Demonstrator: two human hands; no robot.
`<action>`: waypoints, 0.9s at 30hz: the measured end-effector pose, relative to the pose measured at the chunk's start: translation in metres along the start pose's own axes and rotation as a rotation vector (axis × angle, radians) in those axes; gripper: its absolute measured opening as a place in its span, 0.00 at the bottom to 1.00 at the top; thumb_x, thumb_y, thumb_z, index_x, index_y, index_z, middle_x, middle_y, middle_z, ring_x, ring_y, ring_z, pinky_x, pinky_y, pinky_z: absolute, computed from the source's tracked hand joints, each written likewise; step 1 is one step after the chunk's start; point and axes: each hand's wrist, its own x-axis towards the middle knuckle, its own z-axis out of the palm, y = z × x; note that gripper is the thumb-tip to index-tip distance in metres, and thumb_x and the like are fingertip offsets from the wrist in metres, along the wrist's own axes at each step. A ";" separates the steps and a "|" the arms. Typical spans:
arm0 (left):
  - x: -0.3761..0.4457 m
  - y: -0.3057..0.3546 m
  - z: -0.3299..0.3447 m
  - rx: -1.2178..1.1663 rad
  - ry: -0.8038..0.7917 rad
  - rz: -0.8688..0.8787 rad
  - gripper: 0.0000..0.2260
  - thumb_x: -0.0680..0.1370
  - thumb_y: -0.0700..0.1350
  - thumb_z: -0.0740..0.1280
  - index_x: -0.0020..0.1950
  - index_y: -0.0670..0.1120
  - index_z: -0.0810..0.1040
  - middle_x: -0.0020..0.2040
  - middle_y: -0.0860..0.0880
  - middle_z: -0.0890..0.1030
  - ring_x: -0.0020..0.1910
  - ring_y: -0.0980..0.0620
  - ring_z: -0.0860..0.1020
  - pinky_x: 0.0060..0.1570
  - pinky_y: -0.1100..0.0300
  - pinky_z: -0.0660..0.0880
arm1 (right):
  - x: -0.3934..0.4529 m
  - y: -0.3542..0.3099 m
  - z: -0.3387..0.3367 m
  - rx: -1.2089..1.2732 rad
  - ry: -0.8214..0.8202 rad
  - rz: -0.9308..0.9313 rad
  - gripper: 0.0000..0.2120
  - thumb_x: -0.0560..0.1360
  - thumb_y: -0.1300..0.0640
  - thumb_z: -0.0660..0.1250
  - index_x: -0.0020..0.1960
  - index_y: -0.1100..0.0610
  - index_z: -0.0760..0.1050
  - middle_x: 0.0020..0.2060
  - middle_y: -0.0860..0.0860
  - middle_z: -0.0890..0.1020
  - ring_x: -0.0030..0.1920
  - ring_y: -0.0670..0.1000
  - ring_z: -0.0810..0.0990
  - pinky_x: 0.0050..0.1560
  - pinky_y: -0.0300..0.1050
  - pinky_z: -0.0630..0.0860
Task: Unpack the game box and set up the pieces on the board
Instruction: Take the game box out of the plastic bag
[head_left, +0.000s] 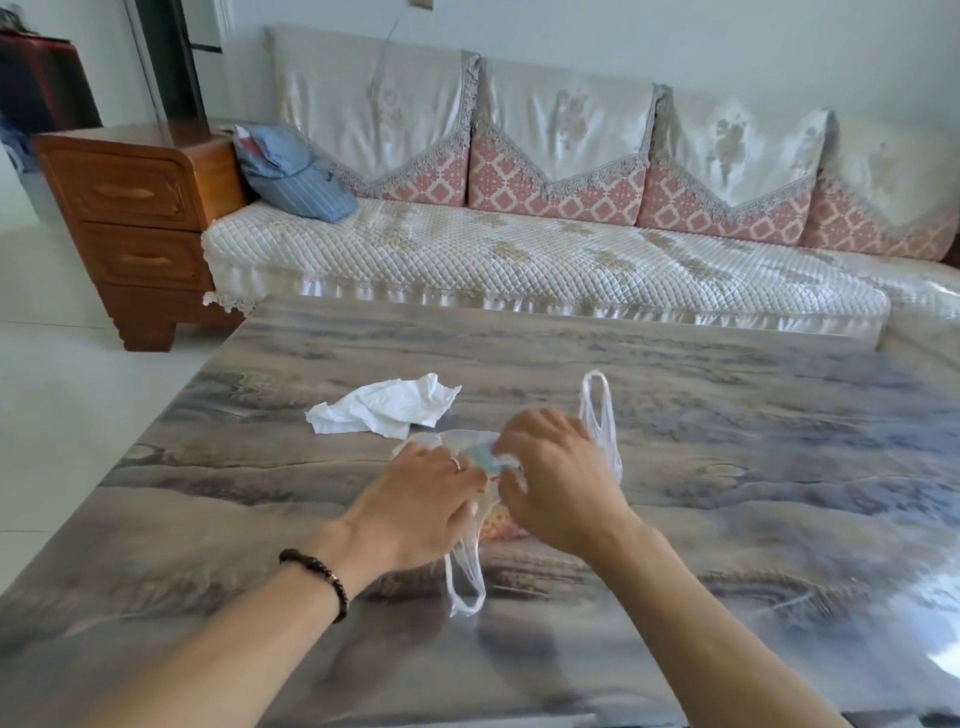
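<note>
Fingers first: both hands meet at the mouth of the bag (602, 441), mid-table. The left hand (415, 499) has its fingers curled into the thin plastic on its side; the right hand (558, 483) pinches the film from the other side, fingertips bent down. Between them peeks the box (485, 460), a bit of green-blue print above and orange-yellow below, most of it hidden by knuckles and plastic.

Looks to me like they are working the bag open to get the box out. The way to do it well: spread the mouth wide with both hands, hold one side down, and slide the box out flat rather than tugging, since film this thin could tear or snag a corner.

Box direction is hard to call. From the two colour patches, its long axis seems to run from near to far, toward the sofa (519, 249). One bag handle trails toward the person, the other stands up on the far side. A crumpled tissue (384, 405) lies just beyond the left hand, on the table (727, 415).
</note>
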 end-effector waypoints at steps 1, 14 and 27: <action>0.001 0.000 0.004 0.032 -0.015 -0.002 0.20 0.77 0.54 0.47 0.58 0.51 0.75 0.53 0.53 0.80 0.54 0.49 0.77 0.59 0.49 0.67 | -0.002 0.002 0.008 -0.077 -0.142 -0.040 0.13 0.73 0.54 0.63 0.56 0.52 0.79 0.53 0.48 0.79 0.58 0.52 0.76 0.62 0.48 0.68; 0.028 -0.030 0.020 -0.103 -0.430 -0.306 0.58 0.61 0.83 0.51 0.79 0.47 0.43 0.78 0.49 0.57 0.75 0.49 0.60 0.74 0.43 0.50 | -0.047 0.042 0.021 0.081 -0.420 -0.029 0.07 0.75 0.53 0.62 0.43 0.50 0.79 0.50 0.44 0.75 0.49 0.46 0.73 0.50 0.40 0.70; 0.000 -0.009 0.046 -0.268 -0.061 -0.361 0.48 0.71 0.71 0.62 0.78 0.44 0.48 0.74 0.49 0.66 0.72 0.51 0.63 0.74 0.56 0.55 | 0.008 0.049 0.044 0.678 -0.450 0.841 0.30 0.72 0.45 0.72 0.68 0.55 0.66 0.54 0.53 0.81 0.51 0.50 0.82 0.54 0.50 0.79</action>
